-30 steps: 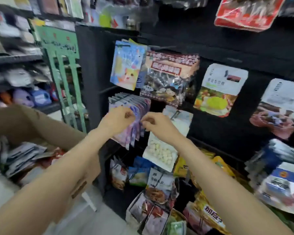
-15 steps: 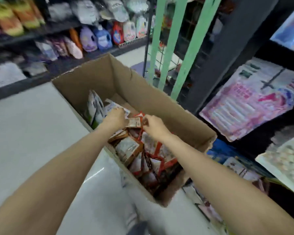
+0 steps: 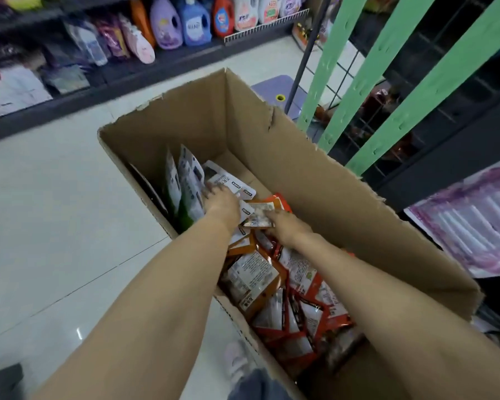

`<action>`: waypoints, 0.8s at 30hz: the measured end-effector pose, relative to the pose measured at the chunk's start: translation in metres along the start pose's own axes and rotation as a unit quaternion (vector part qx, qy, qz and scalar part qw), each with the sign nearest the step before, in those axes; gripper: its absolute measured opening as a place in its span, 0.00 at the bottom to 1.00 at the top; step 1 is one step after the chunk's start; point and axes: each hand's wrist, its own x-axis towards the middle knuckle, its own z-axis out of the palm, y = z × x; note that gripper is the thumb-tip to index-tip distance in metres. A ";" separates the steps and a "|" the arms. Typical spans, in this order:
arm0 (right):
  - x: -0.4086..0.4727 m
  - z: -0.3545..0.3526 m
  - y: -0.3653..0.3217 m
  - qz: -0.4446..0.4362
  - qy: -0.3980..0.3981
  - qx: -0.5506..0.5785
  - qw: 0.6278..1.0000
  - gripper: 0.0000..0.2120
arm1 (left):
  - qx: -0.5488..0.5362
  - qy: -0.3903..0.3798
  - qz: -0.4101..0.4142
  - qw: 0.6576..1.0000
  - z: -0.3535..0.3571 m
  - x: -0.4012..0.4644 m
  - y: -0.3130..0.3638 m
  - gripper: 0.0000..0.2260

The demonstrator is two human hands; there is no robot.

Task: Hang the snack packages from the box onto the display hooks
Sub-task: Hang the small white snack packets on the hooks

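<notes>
Both hands are inside the open cardboard box [image 3: 315,174] on the floor. Left hand [image 3: 221,202] lies palm-down on a white package [image 3: 228,180], fingers spread over it; whether it grips cannot be told. Right hand [image 3: 286,226] pinches the edge of an orange-bordered snack package [image 3: 261,215]. More orange packages [image 3: 286,298] are piled in the box's near half, and white-green pouches [image 3: 185,186] stand against its left wall.
</notes>
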 end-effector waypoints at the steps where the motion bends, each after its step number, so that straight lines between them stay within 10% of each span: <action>1: 0.000 -0.001 0.000 -0.001 -0.003 -0.002 1.000 0.27 | 0.022 0.002 -0.006 1.000 0.000 -0.002 -0.006 0.27; 8: -0.013 -0.004 0.000 0.044 0.066 -0.020 0.997 0.22 | 0.060 0.050 0.060 0.995 -0.002 -0.006 -0.020 0.14; 12: -0.013 -0.011 0.006 0.094 0.097 0.153 0.979 0.10 | 0.035 0.080 0.066 0.994 -0.007 -0.010 -0.020 0.12; 19: -0.020 -0.015 0.011 0.056 0.051 0.259 0.963 0.24 | -0.192 0.070 0.112 0.972 -0.042 -0.023 -0.006 0.08; 24: -0.046 -0.041 -0.004 -0.044 0.186 0.357 0.914 0.39 | -0.242 0.099 0.225 0.938 -0.069 -0.045 -0.017 0.03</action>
